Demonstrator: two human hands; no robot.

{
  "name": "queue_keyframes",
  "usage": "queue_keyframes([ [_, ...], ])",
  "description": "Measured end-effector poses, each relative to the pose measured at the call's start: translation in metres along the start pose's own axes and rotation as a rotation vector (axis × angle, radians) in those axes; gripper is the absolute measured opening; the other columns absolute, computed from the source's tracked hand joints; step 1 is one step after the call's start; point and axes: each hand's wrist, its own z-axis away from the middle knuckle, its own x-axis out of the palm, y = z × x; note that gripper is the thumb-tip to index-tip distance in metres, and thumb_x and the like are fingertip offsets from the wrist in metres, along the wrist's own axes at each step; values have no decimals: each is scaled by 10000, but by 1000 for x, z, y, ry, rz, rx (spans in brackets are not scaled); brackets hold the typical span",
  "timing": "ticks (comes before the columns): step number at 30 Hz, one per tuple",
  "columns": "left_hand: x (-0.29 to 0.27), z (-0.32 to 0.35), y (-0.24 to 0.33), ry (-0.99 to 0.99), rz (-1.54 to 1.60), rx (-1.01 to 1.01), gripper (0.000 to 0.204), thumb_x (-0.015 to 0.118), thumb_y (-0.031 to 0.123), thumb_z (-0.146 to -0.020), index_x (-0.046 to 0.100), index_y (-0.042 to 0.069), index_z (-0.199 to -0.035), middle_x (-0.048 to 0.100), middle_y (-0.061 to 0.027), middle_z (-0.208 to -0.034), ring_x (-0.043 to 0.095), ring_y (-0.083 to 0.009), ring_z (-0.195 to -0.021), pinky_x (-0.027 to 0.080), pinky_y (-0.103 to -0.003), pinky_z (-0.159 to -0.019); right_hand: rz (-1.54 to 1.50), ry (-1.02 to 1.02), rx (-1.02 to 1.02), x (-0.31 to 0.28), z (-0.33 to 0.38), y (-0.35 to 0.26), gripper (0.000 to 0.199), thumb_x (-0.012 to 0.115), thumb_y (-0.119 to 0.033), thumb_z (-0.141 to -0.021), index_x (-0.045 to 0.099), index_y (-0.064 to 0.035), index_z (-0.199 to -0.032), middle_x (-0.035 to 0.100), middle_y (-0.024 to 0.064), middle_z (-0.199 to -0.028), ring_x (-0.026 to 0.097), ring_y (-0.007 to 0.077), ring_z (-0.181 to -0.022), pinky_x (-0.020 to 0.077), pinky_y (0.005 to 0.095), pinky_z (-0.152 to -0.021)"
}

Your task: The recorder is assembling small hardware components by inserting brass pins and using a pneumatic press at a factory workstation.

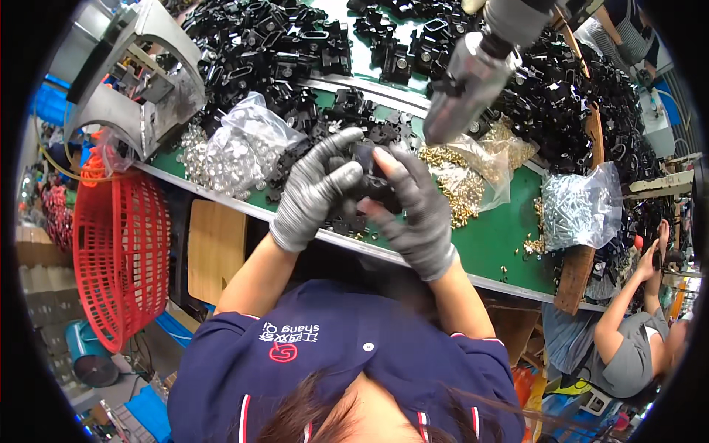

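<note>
A small black part (364,153) is held up between my two hands over the near edge of the green table. My left hand (314,192), in a grey glove, pinches its left side with thumb and forefinger. On the other side, my right hand (419,210) grips it with fingertips bare beyond the glove. Fingers hide much of the part, so its exact kind is unclear. Loose black pieces (377,122) lie just beyond. Above and right of the hands hangs a power screwdriver (473,85), its lower end blurred.
Clear round pieces in a plastic bag (247,144) lie left; brass-coloured fasteners (454,173) and a bag of silver screws (582,207) lie right. Black assemblies (273,44) cover the far side. A metal fixture (140,81) and red basket (122,251) stand left. A co-worker (628,340) sits right.
</note>
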Motion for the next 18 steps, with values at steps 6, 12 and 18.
queue_keyframes([
  [6, 16, 28, -23, -306, -314, -263, 406, 736, 152, -883, 638, 31, -1258, 719, -51, -928, 668, -161, -765, 533, -311, -675, -293, -44, 560, -26, 60, 23, 370, 740, -187, -899, 661, -41, -1230, 737, 150, -942, 713, 201, -818, 557, 305, -761],
  [12, -1, 22, -73, -400, -910, 312, 355, 774, 199, -817, 676, 54, -1127, 687, -119, -890, 686, -279, -737, 546, -373, -656, -316, -195, 788, -27, 70, 35, 236, 725, -120, -911, 728, -6, -1118, 727, 49, -898, 652, 118, -803, 534, 254, -758],
  [18, -12, 2, -68, -333, -1032, 367, 382, 817, 166, -760, 689, 33, -1094, 683, -141, -887, 683, -338, -792, 552, -380, -700, -161, -101, 572, -27, 49, 78, 229, 737, -176, -904, 737, -26, -1077, 735, 94, -850, 660, 137, -745, 540, 288, -712],
])
